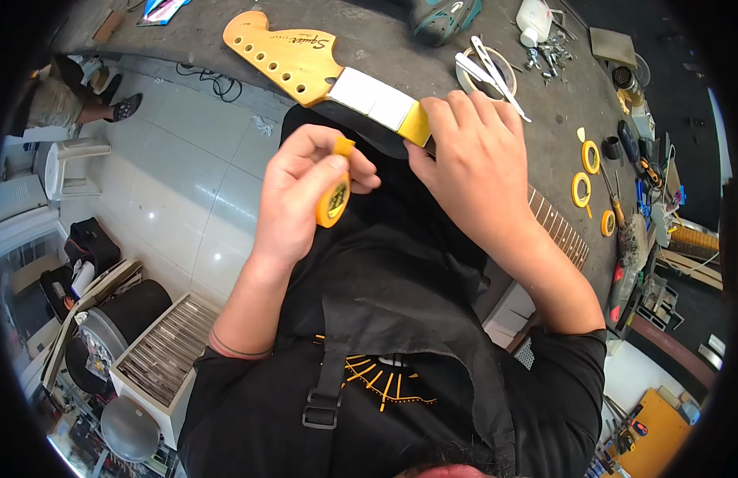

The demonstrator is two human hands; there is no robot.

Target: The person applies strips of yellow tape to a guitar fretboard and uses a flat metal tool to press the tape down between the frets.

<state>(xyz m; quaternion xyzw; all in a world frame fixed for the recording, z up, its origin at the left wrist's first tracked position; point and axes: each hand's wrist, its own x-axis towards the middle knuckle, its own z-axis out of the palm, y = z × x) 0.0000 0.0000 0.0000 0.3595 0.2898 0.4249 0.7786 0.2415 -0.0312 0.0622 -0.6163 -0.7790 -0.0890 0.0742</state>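
A guitar neck with a yellow wooden headstock lies across a grey workbench. White and yellow tape covers the neck just below the headstock. My right hand presses down on the neck beside the yellow tape strip, hiding part of the fretboard. My left hand is raised above my black apron, gripping a small roll of yellow tape with a loose end sticking up by the thumb.
Several yellow tape rolls lie at the bench's right side among hand tools. A round dish with white tools sits behind my right hand. A white plastic chair and another person's legs are at the left on the tiled floor.
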